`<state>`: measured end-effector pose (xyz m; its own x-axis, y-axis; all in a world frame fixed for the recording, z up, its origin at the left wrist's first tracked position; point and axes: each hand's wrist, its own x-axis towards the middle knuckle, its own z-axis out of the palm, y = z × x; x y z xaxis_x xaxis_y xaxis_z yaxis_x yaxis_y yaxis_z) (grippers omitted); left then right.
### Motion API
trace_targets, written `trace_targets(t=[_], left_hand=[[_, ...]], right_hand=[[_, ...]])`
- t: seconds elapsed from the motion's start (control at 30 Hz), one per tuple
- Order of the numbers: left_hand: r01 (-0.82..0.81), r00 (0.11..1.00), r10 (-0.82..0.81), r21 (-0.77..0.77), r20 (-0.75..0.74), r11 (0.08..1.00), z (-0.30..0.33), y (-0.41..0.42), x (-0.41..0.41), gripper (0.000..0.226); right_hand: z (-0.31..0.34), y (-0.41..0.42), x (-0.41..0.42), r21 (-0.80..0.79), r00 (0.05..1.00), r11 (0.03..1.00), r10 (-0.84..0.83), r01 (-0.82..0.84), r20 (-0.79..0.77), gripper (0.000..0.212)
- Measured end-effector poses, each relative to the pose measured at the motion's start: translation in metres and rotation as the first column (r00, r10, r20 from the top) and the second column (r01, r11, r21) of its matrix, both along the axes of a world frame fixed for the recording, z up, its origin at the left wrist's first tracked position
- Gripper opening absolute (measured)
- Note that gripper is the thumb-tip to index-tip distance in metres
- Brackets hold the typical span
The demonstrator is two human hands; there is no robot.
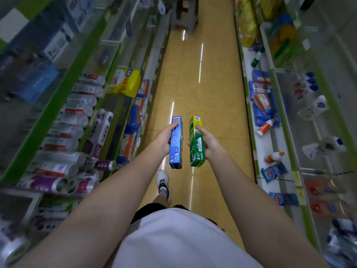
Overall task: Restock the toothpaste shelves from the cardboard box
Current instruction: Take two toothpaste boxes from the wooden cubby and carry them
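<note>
My left hand (163, 139) grips a long blue toothpaste box (176, 144), held lengthwise and pointing away from me. Beside it, my right hand (209, 144) grips a green toothpaste box with a yellow end (196, 144) in the same way. Both boxes hang side by side, a small gap apart, above the yellow aisle floor (195, 89). The cardboard box is not in view.
Green-edged shelves run along both sides of the narrow aisle. On the left are rolls of plastic bags (77, 113) and a yellow pack (125, 82). On the right lie blue packets (262, 101) and bottles (273, 157). A grey stool (184, 16) stands far down the aisle. My shoe (162, 182) is on the floor below.
</note>
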<state>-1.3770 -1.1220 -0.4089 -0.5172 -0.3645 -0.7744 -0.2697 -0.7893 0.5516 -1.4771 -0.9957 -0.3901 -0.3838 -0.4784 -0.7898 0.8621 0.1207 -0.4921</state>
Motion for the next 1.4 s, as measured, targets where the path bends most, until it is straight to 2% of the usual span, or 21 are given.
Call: trace_targets(t=[0.13, 0.3, 0.5, 0.67, 0.8, 0.9, 1.03, 1.13, 1.2, 1.4], left_hand=[[0.026, 1.000, -0.025, 0.055, -0.015, 0.998, 0.007, -0.052, -0.051, 0.056], [-0.032, 0.998, 0.038, 0.121, -0.047, 0.992, 0.003, -0.108, -0.101, 0.046], [-0.057, 0.998, 0.061, 0.168, -0.015, 0.984, -0.004, -0.152, -0.151, 0.055], [-0.003, 1.000, 0.002, 0.140, 0.006, 0.990, -0.009, -0.182, -0.210, 0.055], [-0.014, 0.999, 0.010, 0.080, 0.053, 0.997, -0.006, -0.202, -0.285, 0.056], [-0.021, 0.998, 0.017, 0.077, 0.052, 0.997, -0.004, -0.214, -0.323, 0.047], [-0.062, 0.996, 0.059, 0.053, 0.064, 0.997, 0.010, -0.224, -0.401, 0.056], [-0.115, 0.993, 0.114, 0.045, 0.031, 0.992, 0.017, -0.225, -0.452, 0.064], [-0.135, 0.991, 0.136, 0.108, 0.001, 0.985, 0.019, -0.226, -0.479, 0.074], [-0.091, 0.994, 0.097, 0.103, -0.055, 0.991, 0.024, -0.245, -0.550, 0.064]], right_hand=[[0.009, -0.044, -0.048, 0.016, 0.997, 0.998, -0.068, 0.069, -0.027, 0.046], [0.012, -0.095, -0.093, 0.039, 0.990, 0.990, -0.138, 0.139, -0.028, 0.036], [0.008, -0.131, -0.134, -0.032, 0.991, 0.991, -0.128, 0.129, 0.031, 0.018], [-0.006, -0.159, -0.195, -0.064, 0.985, 0.983, -0.167, 0.170, 0.054, 0.031], [-0.014, -0.184, -0.280, -0.101, 0.987, 0.985, -0.131, 0.141, 0.092, 0.024], [-0.013, -0.198, -0.326, -0.119, 0.986, 0.983, -0.128, 0.140, 0.107, 0.028], [-0.007, -0.215, -0.411, -0.141, 0.989, 0.984, -0.096, 0.112, 0.116, 0.028], [-0.007, -0.222, -0.462, -0.160, 0.993, 0.985, -0.049, 0.066, 0.110, 0.033], [-0.008, -0.225, -0.491, -0.172, 0.992, 0.983, -0.045, 0.065, 0.120, 0.040], [-0.015, -0.243, -0.562, -0.235, 0.983, 0.965, -0.077, 0.115, 0.164, 0.041]])
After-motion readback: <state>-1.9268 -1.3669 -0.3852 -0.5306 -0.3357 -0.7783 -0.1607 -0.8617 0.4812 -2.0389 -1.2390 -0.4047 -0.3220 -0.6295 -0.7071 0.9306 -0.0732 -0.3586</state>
